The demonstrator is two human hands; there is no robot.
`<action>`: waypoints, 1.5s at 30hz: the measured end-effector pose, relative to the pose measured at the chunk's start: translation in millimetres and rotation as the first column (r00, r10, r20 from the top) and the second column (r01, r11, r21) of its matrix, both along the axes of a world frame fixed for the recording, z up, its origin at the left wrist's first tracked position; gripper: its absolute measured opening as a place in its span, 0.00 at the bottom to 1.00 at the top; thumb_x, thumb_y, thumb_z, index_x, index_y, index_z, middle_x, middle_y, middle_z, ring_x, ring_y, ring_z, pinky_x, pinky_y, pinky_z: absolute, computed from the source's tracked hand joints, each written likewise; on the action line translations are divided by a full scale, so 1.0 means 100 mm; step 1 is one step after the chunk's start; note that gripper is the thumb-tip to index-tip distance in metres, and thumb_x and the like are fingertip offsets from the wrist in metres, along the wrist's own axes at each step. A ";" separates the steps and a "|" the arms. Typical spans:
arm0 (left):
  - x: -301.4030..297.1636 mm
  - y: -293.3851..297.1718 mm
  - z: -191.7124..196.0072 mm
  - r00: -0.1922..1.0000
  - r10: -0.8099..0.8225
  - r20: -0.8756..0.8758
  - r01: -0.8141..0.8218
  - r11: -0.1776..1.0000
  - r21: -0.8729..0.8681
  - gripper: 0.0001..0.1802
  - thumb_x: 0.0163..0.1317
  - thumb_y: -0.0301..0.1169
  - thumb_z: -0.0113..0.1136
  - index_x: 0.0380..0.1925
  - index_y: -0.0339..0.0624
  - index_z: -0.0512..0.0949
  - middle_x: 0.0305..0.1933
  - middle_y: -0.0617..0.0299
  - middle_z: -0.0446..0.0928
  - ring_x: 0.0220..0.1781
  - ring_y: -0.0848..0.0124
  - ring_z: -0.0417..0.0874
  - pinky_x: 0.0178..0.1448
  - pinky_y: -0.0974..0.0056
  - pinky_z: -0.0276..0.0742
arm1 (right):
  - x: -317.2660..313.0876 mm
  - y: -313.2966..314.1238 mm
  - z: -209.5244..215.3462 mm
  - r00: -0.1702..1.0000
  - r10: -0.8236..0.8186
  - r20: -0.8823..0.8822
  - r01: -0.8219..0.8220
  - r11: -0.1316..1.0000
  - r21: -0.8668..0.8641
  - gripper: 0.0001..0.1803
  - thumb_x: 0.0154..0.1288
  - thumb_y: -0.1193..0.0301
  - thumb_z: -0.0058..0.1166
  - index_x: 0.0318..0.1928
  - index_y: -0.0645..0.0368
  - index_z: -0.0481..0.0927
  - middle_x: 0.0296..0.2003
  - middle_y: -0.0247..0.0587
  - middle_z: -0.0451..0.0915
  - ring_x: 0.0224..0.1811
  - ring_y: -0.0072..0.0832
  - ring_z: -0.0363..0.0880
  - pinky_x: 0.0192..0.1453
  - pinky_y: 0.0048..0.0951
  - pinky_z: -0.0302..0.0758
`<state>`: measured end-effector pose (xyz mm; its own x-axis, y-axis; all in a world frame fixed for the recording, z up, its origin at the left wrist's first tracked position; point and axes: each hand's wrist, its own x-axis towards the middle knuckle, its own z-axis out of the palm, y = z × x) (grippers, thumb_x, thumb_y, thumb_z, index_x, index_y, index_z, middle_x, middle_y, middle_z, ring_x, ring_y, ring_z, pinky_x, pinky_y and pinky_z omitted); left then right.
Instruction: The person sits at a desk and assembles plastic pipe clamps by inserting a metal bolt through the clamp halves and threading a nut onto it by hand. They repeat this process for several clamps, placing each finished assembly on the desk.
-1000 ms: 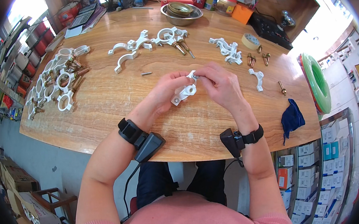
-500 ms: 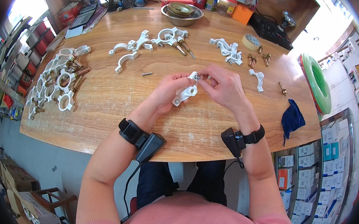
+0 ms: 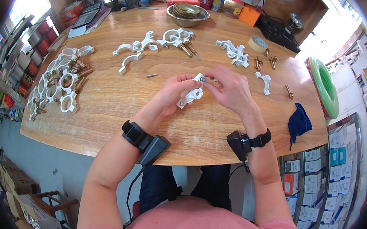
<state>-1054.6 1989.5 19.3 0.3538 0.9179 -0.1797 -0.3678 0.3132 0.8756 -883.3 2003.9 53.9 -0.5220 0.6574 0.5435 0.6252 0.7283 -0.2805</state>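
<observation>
My left hand (image 3: 172,93) is closed on a white plastic pipe clamp (image 3: 195,94), holding it tilted above the table. A small metal screw (image 3: 203,79) stands at the clamp's upper ear. My right hand (image 3: 229,87) comes from the right, with thumb and forefinger pinched around the end of this screw. A second metal fastener (image 3: 182,104) shows in the clamp's lower ear. Close to the right fingers is a tiny metal piece (image 3: 215,80); whether it is held or lies on the table cannot be made out.
A loose screw (image 3: 151,75) lies beyond my left hand. White clamps with brass-coloured bolts (image 3: 66,80) are heaped at left; more clamp halves (image 3: 145,42) lie at the back. At right are a clamp half (image 3: 264,83), a bolt (image 3: 289,92), tape (image 3: 257,43) and dark blue cloth (image 3: 299,122).
My right fingers have shifted slightly at the upper ear, so more of the screw's end shows. My left hand keeps its hold on the clamp.
</observation>
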 end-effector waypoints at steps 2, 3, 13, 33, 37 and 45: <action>-0.03 -0.02 0.01 1.000 0.014 0.017 -0.014 1.000 0.006 0.12 0.53 0.33 0.56 0.36 0.40 0.73 0.27 0.66 0.74 0.24 0.80 0.73 0.21 0.75 0.68 | -0.06 -0.01 0.01 0.993 0.092 -0.078 -0.087 0.994 0.061 0.07 0.49 0.73 0.56 0.32 0.54 0.78 0.27 0.33 0.75 0.22 0.28 0.75 0.24 0.26 0.70; -0.02 -0.01 0.00 1.000 0.013 0.015 -0.014 1.000 0.007 0.12 0.53 0.33 0.56 0.36 0.40 0.73 0.27 0.66 0.74 0.24 0.80 0.73 0.21 0.75 0.68 | -0.04 0.00 0.00 0.993 0.091 -0.080 -0.086 0.994 0.062 0.07 0.49 0.73 0.56 0.32 0.54 0.78 0.27 0.33 0.75 0.22 0.28 0.75 0.24 0.26 0.70; 0.00 0.00 -0.01 1.000 -0.005 0.011 0.005 1.000 0.004 0.12 0.53 0.33 0.55 0.37 0.39 0.73 0.26 0.66 0.74 0.23 0.80 0.73 0.21 0.75 0.69 | 0.02 0.04 -0.03 0.996 0.073 -0.041 -0.072 0.997 0.033 0.05 0.50 0.71 0.54 0.30 0.51 0.76 0.26 0.31 0.74 0.26 0.31 0.75 0.25 0.28 0.70; -0.01 -0.01 0.02 0.999 -0.025 -0.022 0.025 1.000 0.012 0.15 0.54 0.32 0.54 0.41 0.37 0.70 0.28 0.67 0.72 0.25 0.81 0.73 0.22 0.76 0.71 | 0.00 -0.01 0.03 1.000 0.026 0.006 -0.026 1.000 -0.002 0.06 0.49 0.73 0.53 0.32 0.53 0.75 0.26 0.34 0.73 0.27 0.33 0.74 0.25 0.30 0.70; -0.01 0.00 0.01 0.999 -0.032 -0.041 0.033 0.999 0.017 0.15 0.55 0.32 0.54 0.41 0.38 0.70 0.28 0.67 0.73 0.25 0.82 0.73 0.22 0.76 0.71 | 0.02 0.03 -0.02 0.996 0.086 -0.005 -0.086 0.995 0.054 0.06 0.49 0.73 0.53 0.32 0.53 0.75 0.27 0.33 0.73 0.27 0.33 0.74 0.25 0.30 0.70; -0.03 0.01 -0.01 0.998 -0.025 -0.054 0.026 1.000 0.016 0.15 0.54 0.32 0.54 0.41 0.38 0.70 0.29 0.67 0.73 0.26 0.82 0.73 0.23 0.76 0.71 | 0.01 0.04 -0.02 0.993 0.118 -0.023 -0.116 0.991 0.069 0.06 0.50 0.72 0.53 0.32 0.52 0.75 0.27 0.32 0.73 0.27 0.32 0.74 0.25 0.29 0.70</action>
<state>-1057.3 1990.6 18.4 0.3673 0.9117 -0.1843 -0.3117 0.3073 0.8991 -882.3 2007.5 51.8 -0.5777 0.5540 0.5995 0.5275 0.8138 -0.2438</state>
